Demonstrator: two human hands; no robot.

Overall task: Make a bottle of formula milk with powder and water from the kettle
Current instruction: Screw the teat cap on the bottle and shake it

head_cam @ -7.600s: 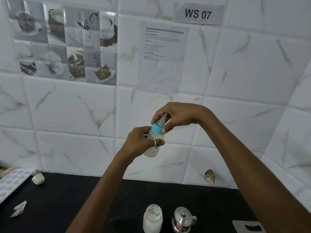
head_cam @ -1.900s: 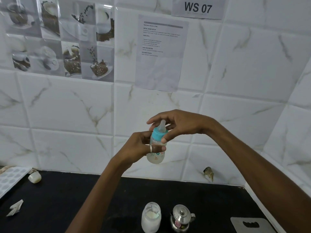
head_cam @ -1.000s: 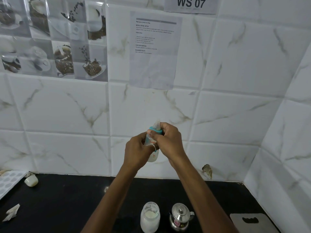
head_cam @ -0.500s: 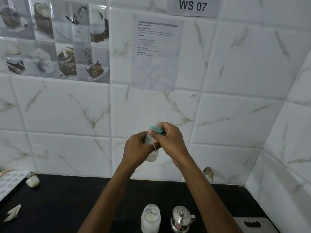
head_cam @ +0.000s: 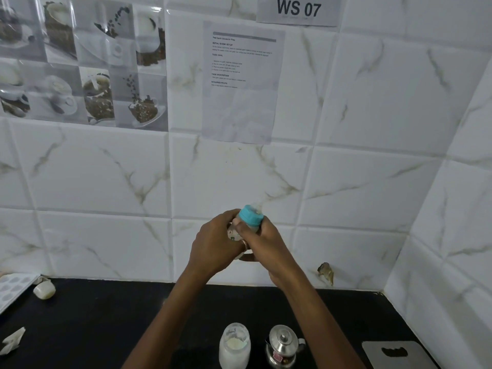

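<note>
A small clear baby bottle (head_cam: 232, 233) with a teal collar (head_cam: 250, 215) and clear teat is held up in front of the tiled wall, tilted to the right. My left hand (head_cam: 215, 245) wraps its body from the left. My right hand (head_cam: 262, 242) grips it from the right, just under the collar; most of the body is hidden by the fingers. On the black counter below stand an open jar of white powder (head_cam: 234, 345) and a small steel kettle (head_cam: 283, 345) to the jar's right.
A metal board with a handle slot (head_cam: 394, 354) lies at the counter's right front. At the left are a white dimpled tray (head_cam: 12, 286), a small white cap (head_cam: 44, 289) and a scrap of paper (head_cam: 12, 340). The tiled wall meets a side wall at the right.
My right hand has slid from the teal collar down onto the bottle's body. The bottle now leans to the right, and both hands sit a little lower.
</note>
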